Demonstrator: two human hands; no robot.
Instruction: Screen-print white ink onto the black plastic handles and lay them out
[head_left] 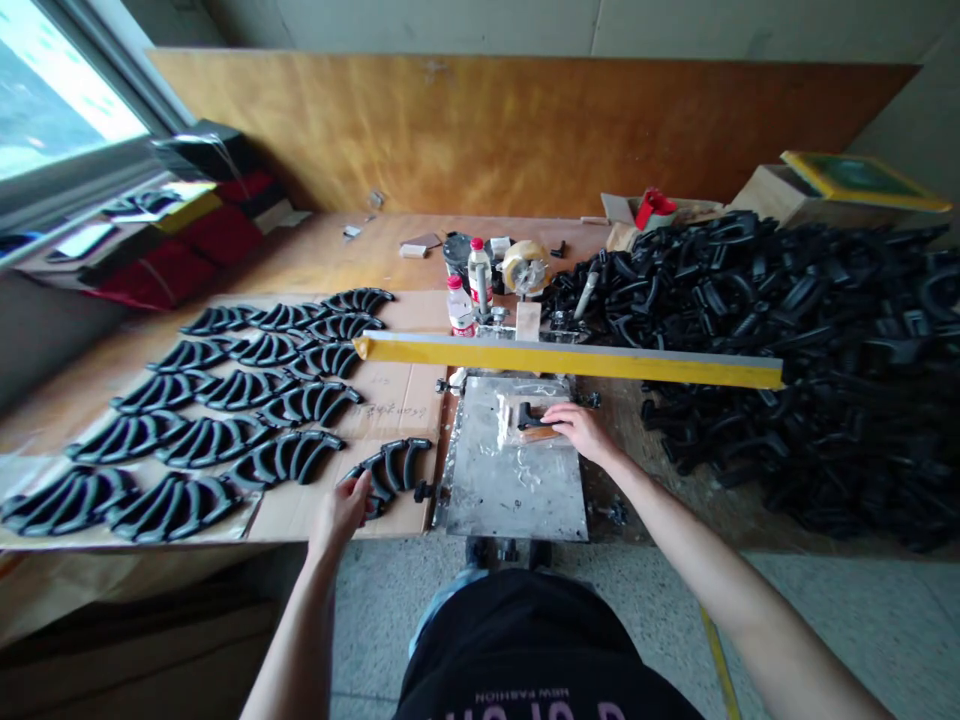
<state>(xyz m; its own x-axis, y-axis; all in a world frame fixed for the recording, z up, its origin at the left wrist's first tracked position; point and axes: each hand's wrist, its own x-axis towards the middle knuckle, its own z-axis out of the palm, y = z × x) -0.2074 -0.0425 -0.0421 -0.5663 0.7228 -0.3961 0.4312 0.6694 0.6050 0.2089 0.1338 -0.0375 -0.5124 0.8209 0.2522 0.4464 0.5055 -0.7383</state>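
My left hand (346,508) rests on a curved black plastic part (394,466) lying on the cardboard sheet (390,400), at the near end of the rows of same parts (225,400). My right hand (579,430) reaches onto the metal printing plate (517,485) and touches a small black part on a wooden block (529,420) in the plate's upper middle. Whether the right fingers grip it I cannot tell. A raised screen frame with a yellow edge (570,360) hangs just above the plate.
A big heap of black plastic parts (787,320) covers the right of the table. Two bottles (469,290), a tape roll (525,268) and small items stand behind the plate. Red and black bags (187,240) lie at the far left under a window.
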